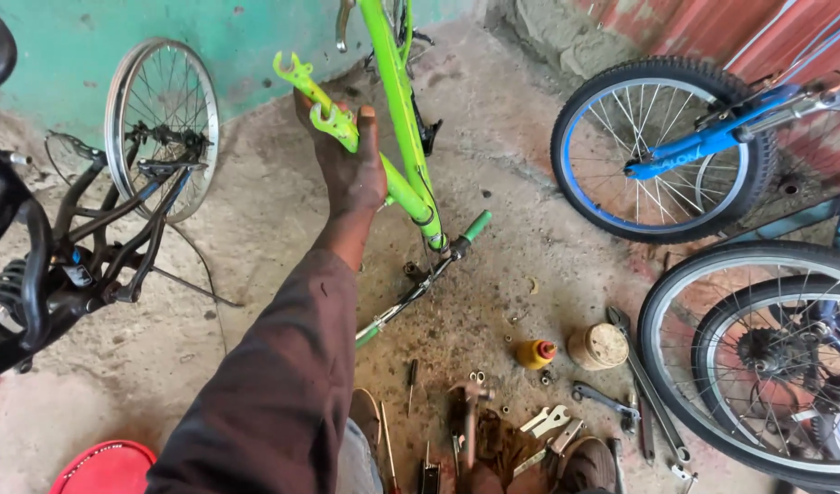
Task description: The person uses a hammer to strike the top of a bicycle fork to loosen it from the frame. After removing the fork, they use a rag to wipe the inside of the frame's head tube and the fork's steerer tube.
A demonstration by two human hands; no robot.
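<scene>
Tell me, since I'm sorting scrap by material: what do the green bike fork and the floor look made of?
The green fork, gripped by the left hand, looks like painted metal: glossy coat, thin rigid dropout slots. The floor looks like rough, stained concrete.

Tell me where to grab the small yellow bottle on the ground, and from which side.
Grip the yellow bottle around its round body, coming down from above. It stands upright with its red cap on top, the wooden spool close on its right, bare ground on its left.

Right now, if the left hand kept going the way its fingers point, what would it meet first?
Probably the tip of the green fork it grips; past that, the teal wall, though depth is unclear. The left hand points up-frame.
</scene>
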